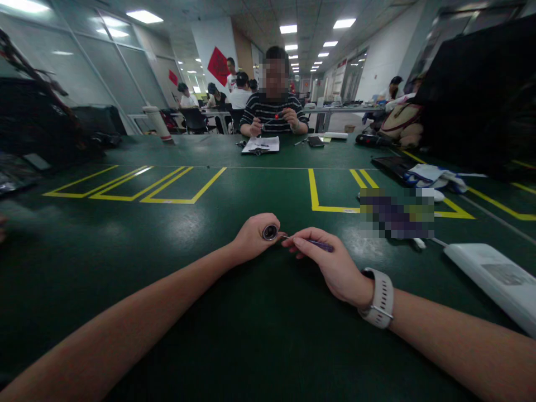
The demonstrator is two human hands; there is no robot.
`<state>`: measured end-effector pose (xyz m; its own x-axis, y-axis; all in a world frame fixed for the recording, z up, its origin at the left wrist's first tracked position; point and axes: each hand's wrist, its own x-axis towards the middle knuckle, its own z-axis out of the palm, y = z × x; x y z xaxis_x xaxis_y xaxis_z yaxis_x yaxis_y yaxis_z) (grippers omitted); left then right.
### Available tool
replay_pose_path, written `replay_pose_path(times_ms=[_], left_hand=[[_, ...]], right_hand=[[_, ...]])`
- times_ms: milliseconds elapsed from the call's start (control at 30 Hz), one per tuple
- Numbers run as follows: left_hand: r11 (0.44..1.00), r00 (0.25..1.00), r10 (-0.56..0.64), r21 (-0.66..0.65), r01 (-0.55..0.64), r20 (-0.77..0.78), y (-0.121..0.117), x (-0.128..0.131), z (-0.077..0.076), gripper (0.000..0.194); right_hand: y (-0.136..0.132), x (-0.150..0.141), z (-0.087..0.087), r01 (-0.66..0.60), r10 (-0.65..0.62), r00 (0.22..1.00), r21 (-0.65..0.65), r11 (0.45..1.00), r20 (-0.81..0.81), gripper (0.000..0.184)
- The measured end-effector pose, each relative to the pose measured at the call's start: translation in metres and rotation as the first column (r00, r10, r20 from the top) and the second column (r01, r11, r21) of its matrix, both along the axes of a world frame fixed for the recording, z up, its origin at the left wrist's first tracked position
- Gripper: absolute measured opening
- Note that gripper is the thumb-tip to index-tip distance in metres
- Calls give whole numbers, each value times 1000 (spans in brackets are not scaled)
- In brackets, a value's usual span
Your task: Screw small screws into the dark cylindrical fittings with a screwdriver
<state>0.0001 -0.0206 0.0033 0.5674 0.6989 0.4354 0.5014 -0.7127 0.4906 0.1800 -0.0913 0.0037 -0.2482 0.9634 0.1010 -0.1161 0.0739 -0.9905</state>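
My left hand (254, 237) is closed around a small round piece with a shiny metal rim and a dark hollow-looking middle (270, 232); its open-looking end faces me, and the fingers hide the rest. My right hand (324, 254) pinches a thin screwdriver (321, 244) with a purple handle. Its slim metal shaft points left at the round piece, close to the left fingertips. Whether the tip touches the piece, I cannot tell. Both hands are just above the green table (268, 335).
Right of my hands lie a blurred-out phone-like item (396, 215), a white power bank-like block (494, 279) with a cable, and white-and-blue gloves (435, 176). Yellow tape (335, 209) marks the table. Across sits a person in a striped shirt (274, 114) behind a clipboard (262, 146).
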Motion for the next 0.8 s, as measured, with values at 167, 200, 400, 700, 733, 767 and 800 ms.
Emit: replay_pose_path(times_ms=[167,200,400,700,733,767,800], left_hand=[[998,999,5,56,-3,-44,1,-1,-2,20],[998,999,7,66,-4,-48,1,-2,-2,20],[994,998,6,107,1,-66,1,-3,-1,20],[996,997,5,94,3,-83,0,-3,0,16],[996,996,7,92,1,-87,0,-3,0,16],[996,996,10,89,-2,-92,0,-3,0,15],[996,995,13,85,-5,-96,0,-2,0,15]], right_hand=[[0,0,-1,-11,10,999,17,1000,35,17],[0,0,-1,-15,15,999,14,1000,34,17],[1,0,-1,-36,36,999,-11,999,13,17],[-1,0,3,-58,57,998,-32,998,-27,16],[-1,0,3,-60,59,998,-30,998,-26,16],[-1,0,3,-61,60,998,-25,998,-27,16],[0,0,3,-63,63,998,-19,998,-29,16]])
